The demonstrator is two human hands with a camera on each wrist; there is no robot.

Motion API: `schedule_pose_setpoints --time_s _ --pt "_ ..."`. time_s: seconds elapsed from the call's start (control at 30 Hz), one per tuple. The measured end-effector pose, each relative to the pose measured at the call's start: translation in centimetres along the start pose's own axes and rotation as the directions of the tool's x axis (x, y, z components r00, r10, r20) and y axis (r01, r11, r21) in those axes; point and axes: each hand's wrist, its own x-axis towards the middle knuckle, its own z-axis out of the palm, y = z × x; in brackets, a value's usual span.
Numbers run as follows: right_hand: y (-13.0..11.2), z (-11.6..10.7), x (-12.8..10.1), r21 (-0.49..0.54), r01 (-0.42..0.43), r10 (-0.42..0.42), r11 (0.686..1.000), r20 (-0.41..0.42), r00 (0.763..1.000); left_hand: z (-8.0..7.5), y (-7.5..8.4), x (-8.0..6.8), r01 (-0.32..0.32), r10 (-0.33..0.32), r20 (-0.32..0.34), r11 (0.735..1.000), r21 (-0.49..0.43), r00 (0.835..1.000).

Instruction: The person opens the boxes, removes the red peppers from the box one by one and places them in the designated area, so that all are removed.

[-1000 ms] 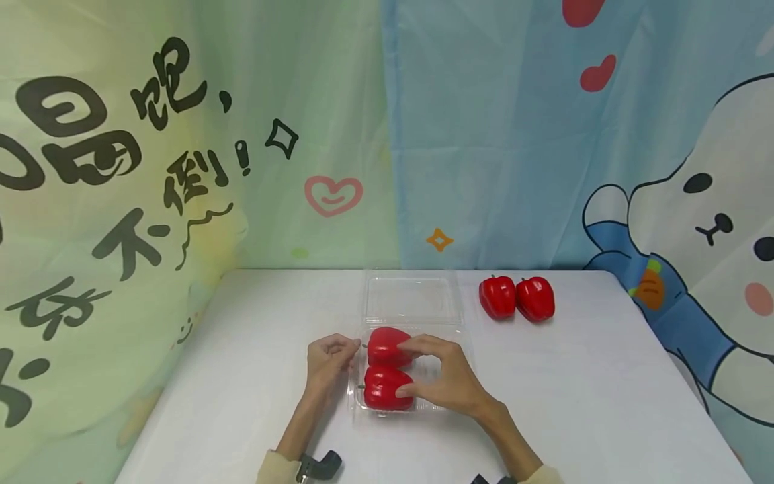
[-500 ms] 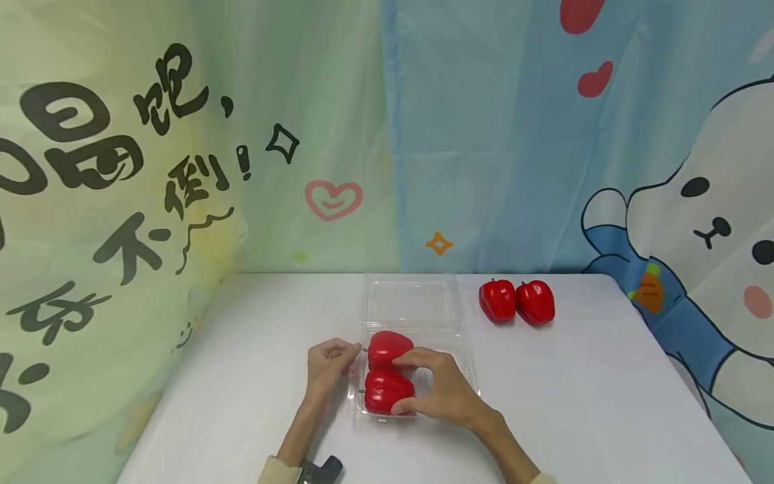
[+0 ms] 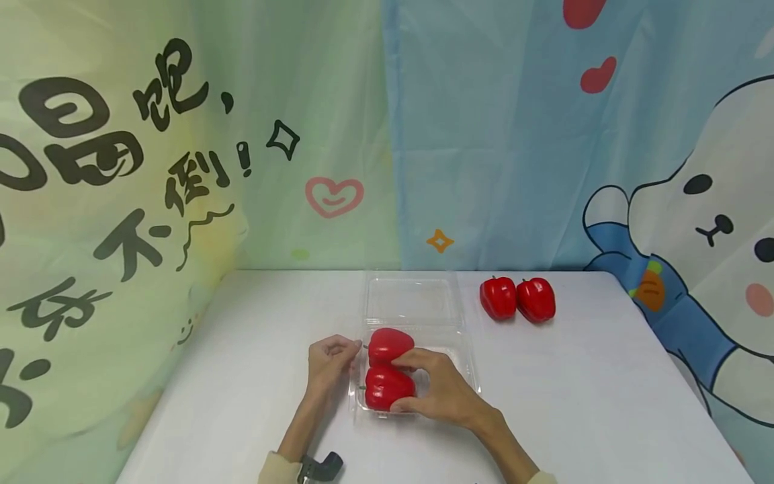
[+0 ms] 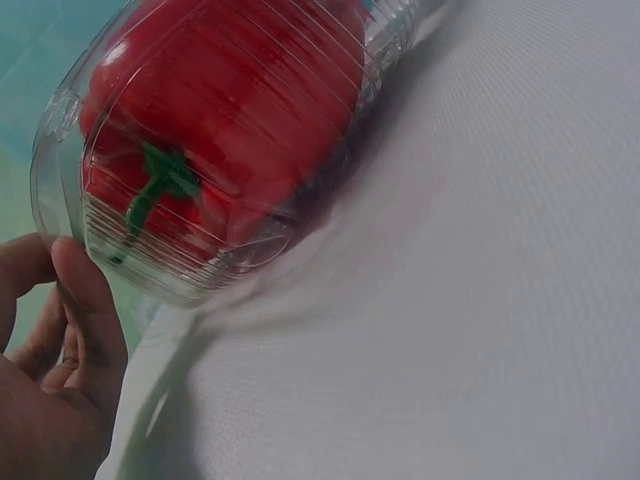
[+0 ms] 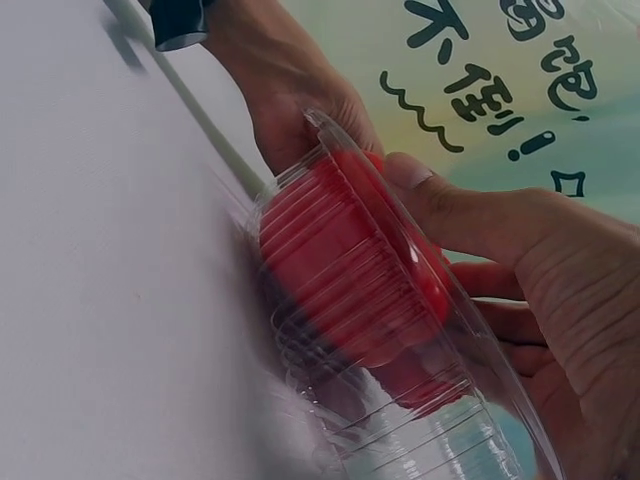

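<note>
Two red bell peppers lie side by side in the left half of a hinged clear plastic box (image 3: 468, 356), their green stems pointing left. My right hand (image 3: 444, 390) holds the near bell pepper (image 3: 387, 388), thumb on its near side and fingers reaching between it and the far bell pepper (image 3: 389, 345). At the box's left edge, my left hand (image 3: 329, 363) pinches the rim between thumb and forefinger. The left wrist view shows that pinch beside a green stem (image 4: 165, 180). In the right wrist view the right thumb (image 5: 410, 172) overlaps the red pepper above the box's rim.
The box's clear lid (image 3: 411, 299) lies folded back on the white table (image 3: 574, 390). Two more red bell peppers (image 3: 498, 298) stand together at the back right, beyond the box. A printed curtain (image 3: 302, 134) hangs behind the table.
My right hand has shifted slightly toward me, its fingers leaving the far pepper's right end to settle around the near pepper. The left hand has stayed at the rim.
</note>
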Motion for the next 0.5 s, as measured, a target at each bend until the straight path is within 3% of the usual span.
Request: schedule_pose_setpoints --time_s 0.5 --pt "0.11 0.22 -0.1 -0.076 -0.01 0.013 0.997 0.035 0.999 0.08 -0.23 -0.02 0.001 -0.001 -0.008 1.0 -0.021 1.0"
